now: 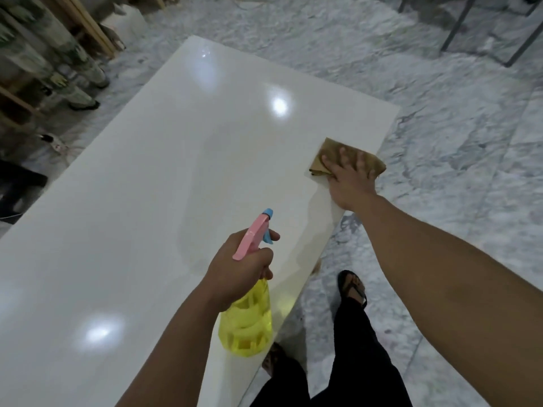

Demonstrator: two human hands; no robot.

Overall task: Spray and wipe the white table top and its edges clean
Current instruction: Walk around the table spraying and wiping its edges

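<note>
Fingers (346, 160) of right hand (351, 179) spread flat, pressing cloth (332, 151) on desk (147, 201) at right edge, near far corner. Left hand (239, 271) curled round neck of yellow bottle (246, 321), one finger on blue trigger (268, 235), held above near edge. Step judged: wiping right side. Next: sweep cloth along edge, spray unwiped stretch. No readable label or writing.

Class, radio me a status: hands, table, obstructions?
Left hand grips spray bottle. Right hand presses cloth flat at table edge. Nothing obstructing.
</note>
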